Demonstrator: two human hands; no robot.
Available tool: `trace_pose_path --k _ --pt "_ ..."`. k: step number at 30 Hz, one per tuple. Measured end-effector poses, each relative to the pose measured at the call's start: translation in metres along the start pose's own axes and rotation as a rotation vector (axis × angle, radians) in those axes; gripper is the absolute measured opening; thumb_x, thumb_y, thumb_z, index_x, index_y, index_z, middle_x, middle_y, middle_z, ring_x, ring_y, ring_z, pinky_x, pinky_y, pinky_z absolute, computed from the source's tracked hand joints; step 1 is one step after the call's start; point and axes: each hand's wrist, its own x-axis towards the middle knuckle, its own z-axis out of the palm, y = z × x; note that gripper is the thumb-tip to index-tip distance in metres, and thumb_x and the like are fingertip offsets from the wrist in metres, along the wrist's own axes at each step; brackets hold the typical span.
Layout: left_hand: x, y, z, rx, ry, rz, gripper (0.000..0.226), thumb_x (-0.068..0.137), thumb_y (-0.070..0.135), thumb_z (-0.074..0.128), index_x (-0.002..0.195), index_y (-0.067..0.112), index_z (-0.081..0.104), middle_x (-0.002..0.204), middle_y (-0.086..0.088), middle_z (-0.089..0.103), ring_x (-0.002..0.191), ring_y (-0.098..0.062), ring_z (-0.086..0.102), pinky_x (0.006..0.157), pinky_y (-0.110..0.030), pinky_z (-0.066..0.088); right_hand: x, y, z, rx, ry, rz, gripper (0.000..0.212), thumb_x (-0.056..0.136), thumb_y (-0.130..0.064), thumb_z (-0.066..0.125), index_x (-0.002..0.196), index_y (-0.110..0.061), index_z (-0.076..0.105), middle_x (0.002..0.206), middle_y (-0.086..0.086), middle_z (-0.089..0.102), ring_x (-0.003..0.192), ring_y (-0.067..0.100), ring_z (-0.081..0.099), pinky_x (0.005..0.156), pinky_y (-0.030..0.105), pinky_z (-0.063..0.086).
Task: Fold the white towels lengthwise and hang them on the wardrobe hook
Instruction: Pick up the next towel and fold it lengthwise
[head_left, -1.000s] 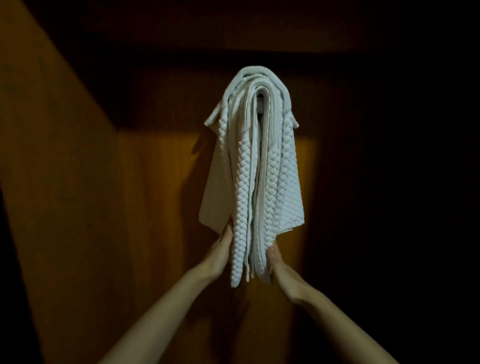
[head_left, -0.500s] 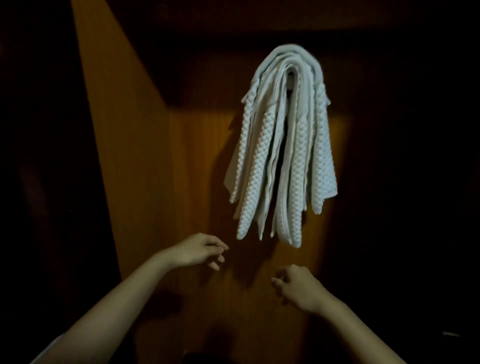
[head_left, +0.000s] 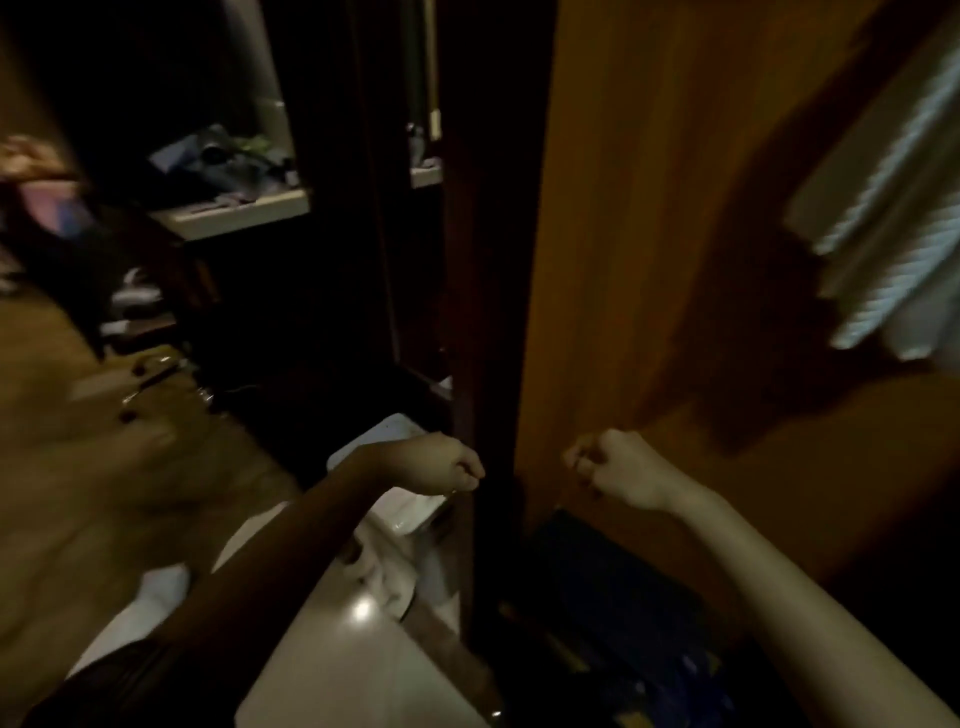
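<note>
A dim, motion-blurred view from a head-worn camera is shown, looking down and to the left of a wooden wardrobe.

Nearest, two bare forearms are seen reaching forward. The left hand (head_left: 439, 465) is held in front of a pale heap of cloth (head_left: 387, 564) lying on a glossy light surface (head_left: 332, 670); its fingers are curled in and nothing is seen held in them. The right hand (head_left: 610, 470) is held near the lower part of the orange-brown wardrobe panel (head_left: 649, 208), its fingers likewise curled loosely, with nothing pinched or gripped. The two hands are kept apart, with a dark vertical wardrobe edge (head_left: 488, 312) between them.

Farther off, at the upper right edge, the white towels (head_left: 883, 218) are seen hanging against the panel, blurred and partly cut off by the frame. The hook itself cannot be seen.

In the far left background, a cluttered shelf (head_left: 234, 218) is made out in the gloom.

Risks are judged as follows: the hanging bundle is left unsupported, so it could slide off if it is draped unevenly. The poor light could cause a slipping fold to be missed, or the next cloth to be folded crookedly.
</note>
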Motion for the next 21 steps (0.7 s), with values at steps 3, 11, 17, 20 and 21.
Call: trace_pose_path --k 3,11,17,20,21 --pt "-0.025 -0.058 0.016 -0.024 0.004 -0.081 0.029 0.098 0.021 0.047 0.124 0.012 0.056 0.110 -0.007 0.066 0.100 -0.022 0.064 0.075 -0.013 0.041 0.036 -0.042 0.044 -0.016 -0.090 -0.066 0.021 0.094 -0.014 0.047 0.084 -0.030 0.058 0.099 0.000 0.067 0.081 0.013 0.065 0.068 0.021 0.052" --pt "-0.107 -0.225 0.050 -0.145 0.061 -0.316 0.037 0.099 0.025 0.046 0.134 0.015 0.050 0.136 -0.007 0.051 0.121 -0.021 0.049 0.096 -0.022 0.034 0.127 -0.166 0.172 -0.027 -0.317 -0.185 0.013 0.094 -0.022 0.054 0.095 -0.019 0.066 0.089 0.003 0.068 0.069 0.014 0.067 0.073 0.027 0.053" --pt "-0.167 -0.350 0.056 -0.298 0.096 -0.404 0.034 0.098 0.022 0.047 0.129 0.012 0.055 0.130 -0.007 0.057 0.117 -0.020 0.052 0.099 -0.022 0.037 0.188 -0.254 0.266 -0.059 -0.476 -0.200 0.023 0.095 -0.024 0.052 0.112 -0.013 0.063 0.087 0.001 0.066 0.068 0.007 0.064 0.060 0.015 0.048" --pt "-0.186 -0.408 0.058 -0.340 0.138 -0.480 0.033 0.097 0.023 0.048 0.128 0.015 0.056 0.132 -0.006 0.055 0.119 -0.021 0.051 0.103 -0.031 0.038 0.215 -0.301 0.309 -0.062 -0.523 -0.227 0.023 0.095 -0.018 0.052 0.111 -0.006 0.063 0.092 0.012 0.070 0.076 0.021 0.068 0.066 0.020 0.050" --pt "-0.191 -0.426 0.059 -0.343 0.152 -0.498 0.033 0.097 0.022 0.047 0.128 0.015 0.056 0.131 -0.007 0.056 0.118 -0.021 0.052 0.101 -0.030 0.039 0.223 -0.316 0.323 -0.060 -0.535 -0.241 0.022 0.095 -0.016 0.051 0.110 -0.006 0.063 0.092 0.014 0.070 0.078 0.024 0.068 0.066 0.021 0.050"
